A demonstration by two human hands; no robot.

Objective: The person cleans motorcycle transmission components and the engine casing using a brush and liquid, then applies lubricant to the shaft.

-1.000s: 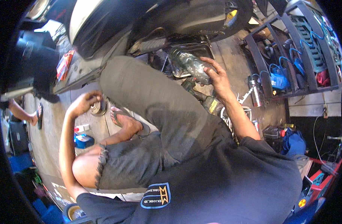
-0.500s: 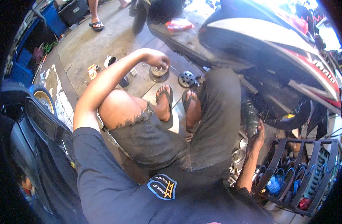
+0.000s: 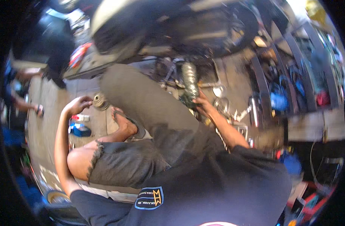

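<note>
My right hand (image 3: 205, 106) is wrapped round the lower end of a ribbed, clear plastic bottle (image 3: 190, 77) with dark greenish contents or tint, held beside my raised knee. Out to the left, my left hand (image 3: 79, 105) has its fingers bent, their tips close to a round metal drum-like part (image 3: 101, 102) with a raised hub. Whether the fingertips touch that part, or pinch something small, is not clear. The drum-like part lies on the floor just beyond my sandalled foot (image 3: 125, 126).
A scooter (image 3: 142, 28) fills the far side, blurred. A dark rack (image 3: 283, 71) with blue and red items stands at the right. Metal parts (image 3: 222, 105) and a silver cylinder (image 3: 254, 111) are nearer. A blue object (image 3: 80, 129) lies left; another person's foot (image 3: 39, 110) shows beyond.
The view has swung to the right, bringing the rack and bottle nearer the middle. My left hand has shifted from over the drum-like part's hub to its side. My right hand still holds the bottle.
</note>
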